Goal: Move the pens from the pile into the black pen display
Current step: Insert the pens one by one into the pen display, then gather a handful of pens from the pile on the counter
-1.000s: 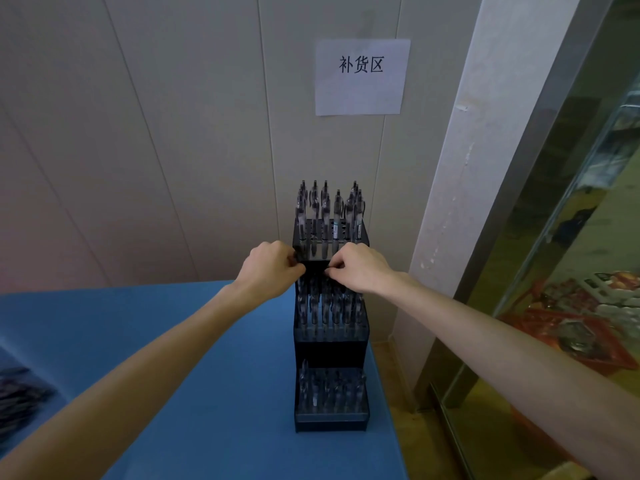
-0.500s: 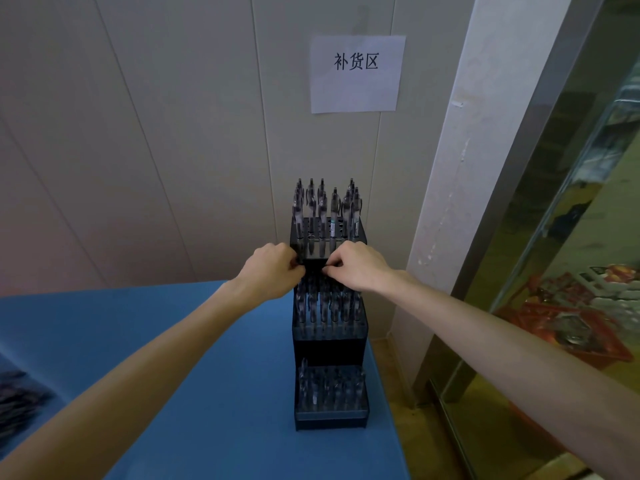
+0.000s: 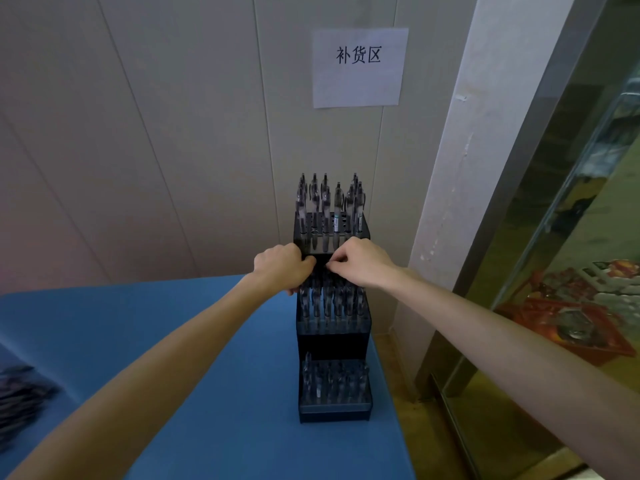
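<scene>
Black three-tier plastic display (image 3: 333,415) upright on smooth blue table (image 3: 173,341), clear-barrelled pens (image 3: 327,206) standing in its tiers, left hand (image 3: 282,268) and right hand (image 3: 363,265) curled at middle tier, their grip hidden, blurred dark pile (image 3: 20,393) far left

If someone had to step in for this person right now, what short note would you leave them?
Left hand: fingers curled at the middle tier of the tall black three-tier pen display; the grip's contents are hidden.
Right hand: fingertips pinched at the same spot, probably seating a pen.
Done: all three tiers already hold clear-barrelled pens; some top slots look empty.
Left: the dark pile of loose pens lies at the blue table's left edge, to be moved over.
</scene>
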Demonstrator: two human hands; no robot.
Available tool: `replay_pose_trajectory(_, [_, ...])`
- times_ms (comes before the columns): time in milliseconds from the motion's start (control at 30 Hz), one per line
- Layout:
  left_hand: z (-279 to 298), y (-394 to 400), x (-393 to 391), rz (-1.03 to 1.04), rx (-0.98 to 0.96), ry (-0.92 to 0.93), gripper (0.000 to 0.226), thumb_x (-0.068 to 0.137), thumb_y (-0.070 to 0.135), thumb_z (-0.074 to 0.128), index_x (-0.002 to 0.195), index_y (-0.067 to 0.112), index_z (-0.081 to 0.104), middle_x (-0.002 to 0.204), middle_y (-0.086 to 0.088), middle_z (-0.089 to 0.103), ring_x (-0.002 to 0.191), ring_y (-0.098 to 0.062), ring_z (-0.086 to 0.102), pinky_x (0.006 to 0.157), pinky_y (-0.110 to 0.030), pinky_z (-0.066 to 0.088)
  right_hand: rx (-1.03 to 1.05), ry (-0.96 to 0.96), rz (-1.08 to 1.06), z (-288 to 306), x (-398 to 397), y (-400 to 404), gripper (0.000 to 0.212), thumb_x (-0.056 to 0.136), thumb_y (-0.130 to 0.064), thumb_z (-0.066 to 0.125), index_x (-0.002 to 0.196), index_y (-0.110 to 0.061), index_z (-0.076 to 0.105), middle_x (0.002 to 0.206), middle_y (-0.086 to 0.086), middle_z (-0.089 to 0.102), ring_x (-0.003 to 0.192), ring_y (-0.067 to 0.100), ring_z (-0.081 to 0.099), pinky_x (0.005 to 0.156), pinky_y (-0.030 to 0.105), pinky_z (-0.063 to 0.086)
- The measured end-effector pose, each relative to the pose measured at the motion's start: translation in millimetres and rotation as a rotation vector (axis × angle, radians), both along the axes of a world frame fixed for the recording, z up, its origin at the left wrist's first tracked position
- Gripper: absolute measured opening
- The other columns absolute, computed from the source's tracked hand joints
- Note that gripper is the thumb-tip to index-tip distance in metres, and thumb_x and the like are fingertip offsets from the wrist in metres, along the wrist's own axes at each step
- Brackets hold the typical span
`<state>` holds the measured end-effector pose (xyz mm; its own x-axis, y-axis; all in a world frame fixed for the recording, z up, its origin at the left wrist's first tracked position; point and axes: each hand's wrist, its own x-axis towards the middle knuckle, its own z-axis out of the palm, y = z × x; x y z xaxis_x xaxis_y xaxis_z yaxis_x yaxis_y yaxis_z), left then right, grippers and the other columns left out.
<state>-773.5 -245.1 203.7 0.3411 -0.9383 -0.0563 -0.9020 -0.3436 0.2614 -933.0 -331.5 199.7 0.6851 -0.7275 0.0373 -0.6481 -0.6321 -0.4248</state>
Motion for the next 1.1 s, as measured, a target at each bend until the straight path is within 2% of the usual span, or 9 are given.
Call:
replay_pose_trajectory(200, [-10.1, 3.6, 2.9, 0.024, -0.039, 0.036, 0.073, 0.101, 0.065, 0.033, 0.068, 0.009, 0.067, 0.063, -0.001, 0.073, 0.068, -0.017, 0.069, 0.076, -0.032, 0.055, -0.079, -0.145, -0.069, -9.2, -11.9, 6.7, 0.029, 0.105, -0.037, 0.052, 0.106, -0.023, 0.077, 0.073, 0.001, 0.073, 0.058, 0.017, 0.064, 0.056, 0.029, 0.054])
replay_pose_trajectory(367, [-18.7, 18.0, -1.8, 0.059, -0.139, -0.023, 0.076, 0.097, 0.075, 0.026, 0.059, 0.013, 0.049, 0.058, -0.003, 0.06, 0.056, -0.024, 0.06, 0.06, -0.03, 0.049, -0.202, -0.289, -0.041, -21.3, -21.5, 25.9, 0.035, 0.107, -0.038, 0.045, 0.124, -0.02, 0.07, 0.107, -0.005, 0.075, 0.093, 0.012, 0.069, 0.08, 0.029, 0.056])
replay_pose_trajectory(500, [-31.2, 36.3, -15.7, 0.085, -0.16, 0.024, 0.071, 0.099, 0.072, 0.021, 0.063, 0.015, 0.046, 0.063, -0.003, 0.058, 0.06, -0.025, 0.057, 0.057, -0.032, 0.04, -0.283, -0.159, 0.003, -39.2, -28.8, 41.2, 0.05, 0.109, -0.044, 0.034, 0.147, -0.015, 0.051, 0.143, 0.001, 0.058, 0.134, 0.019, 0.048, 0.11, 0.039, 0.042])
replay_pose_trajectory(567, [-41.7, 36.2, -19.3, 0.129, -0.125, 0.076, 0.073, 0.098, 0.073, 0.016, 0.077, 0.015, 0.056, 0.075, -0.006, 0.065, 0.07, -0.026, 0.061, 0.064, -0.035, 0.044, -0.354, -0.057, 0.033, -44.1, -34.1, 47.3, 0.054, 0.11, -0.044, 0.03, 0.154, -0.015, 0.039, 0.151, 0.003, 0.048, 0.141, 0.021, 0.04, 0.115, 0.042, 0.037])
replay_pose_trajectory(633, [-47.2, 34.8, -24.7, 0.179, -0.073, 0.184, 0.083, 0.095, 0.077, 0.01, 0.109, 0.015, 0.063, 0.1, -0.01, 0.069, 0.089, -0.03, 0.064, 0.074, -0.038, 0.047, -0.46, 0.069, 0.056, -42.2, -37.7, 50.4, 0.06, 0.109, -0.047, 0.027, 0.157, -0.013, 0.03, 0.154, 0.007, 0.043, 0.143, 0.024, 0.037, 0.116, 0.045, 0.036])
replay_pose_trajectory(700, [-49.7, 37.8, -31.9, 0.219, -0.037, 0.375, 0.097, 0.091, 0.082, 0.007, 0.14, 0.011, 0.051, 0.133, -0.015, 0.06, 0.113, -0.033, 0.059, 0.087, -0.041, 0.045, -0.49, 0.129, 0.021, -36.9, -40.3, 58.0, 0.066, 0.107, -0.052, 0.026, 0.159, -0.011, 0.025, 0.157, 0.01, 0.038, 0.145, 0.028, 0.033, 0.118, 0.046, 0.033])
replay_pose_trajectory(767, [-48.3, 50.0, -39.3, 0.274, -0.049, 0.463, 0.106, 0.087, 0.087, 0.008, 0.151, 0.008, 0.037, 0.149, -0.016, 0.047, 0.127, -0.035, 0.053, 0.096, -0.043, 0.043, -0.479, 0.147, -0.03, -33.3, -44.1, 71.4, 0.069, 0.107, -0.054, 0.026, 0.161, -0.012, 0.017, 0.164, 0.012, 0.027, 0.152, 0.03, 0.021, 0.122, 0.048, 0.025])
replay_pose_trajectory(900, [-43.6, 89.8, -39.4, 0.135, -0.053, 0.18, 0.107, 0.082, 0.086, 0.002, 0.161, 0.017, 0.017, 0.166, -0.012, 0.022, 0.147, -0.033, 0.031, 0.108, -0.049, 0.036, -0.466, 0.19, -0.086, -34.1, -59.7, 105.6, 0.073, 0.106, -0.056, 0.022, 0.163, -0.012, 0.008, 0.17, 0.01, 0.007, 0.157, 0.027, -0.002, 0.126, 0.049, 0.009])
replay_pose_trajectory(1100, [-28.4, 162.8, -19.8, -0.005, -0.069, -0.325, 0.096, 0.093, 0.078, 0.003, 0.163, 0.014, 0.009, 0.17, -0.011, 0.003, 0.156, -0.03, 0.008, 0.126, -0.05, 0.007, -0.474, 0.296, -0.097, -32.2, -71.4, 155.9, 0.077, 0.106, -0.058, 0.02, 0.163, -0.009, 0.002, 0.171, 0.01, 0.0, 0.157, 0.026, -0.009, 0.127, 0.051, 0.006])
